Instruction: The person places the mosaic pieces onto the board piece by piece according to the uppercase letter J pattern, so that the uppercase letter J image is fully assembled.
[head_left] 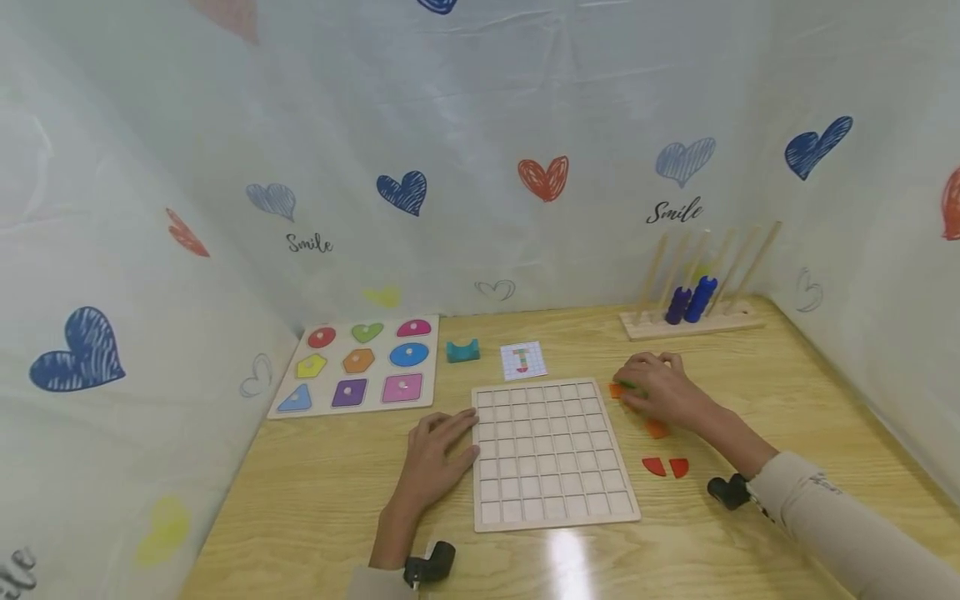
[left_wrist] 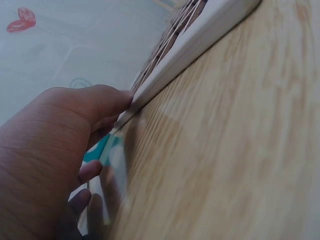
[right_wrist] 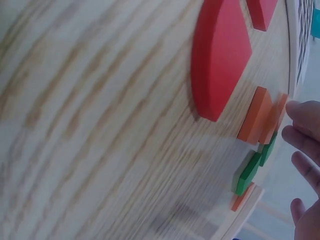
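While the wooden grid board (head_left: 555, 467) lies in the middle of the surface (head_left: 300, 517), the left hand (head_left: 438, 458), fingers extended, touches its left edge. To the board's right, the right hand (head_left: 660, 390) is over orange pieces (head_left: 657, 428) and green pieces (right_wrist: 247, 174), its fingers slightly apart; contact cannot be told. Two red pieces (head_left: 653, 467) lie nearer. Beyond the board are a picture card (head_left: 523, 360), a teal block (head_left: 462, 351) and, far right, a peg rack (head_left: 693, 325).

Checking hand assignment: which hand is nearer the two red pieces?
Right. The right hand is just beyond the two red pieces, by the orange pieces, same side of the grid board. The left hand is across the board, touching its left edge.
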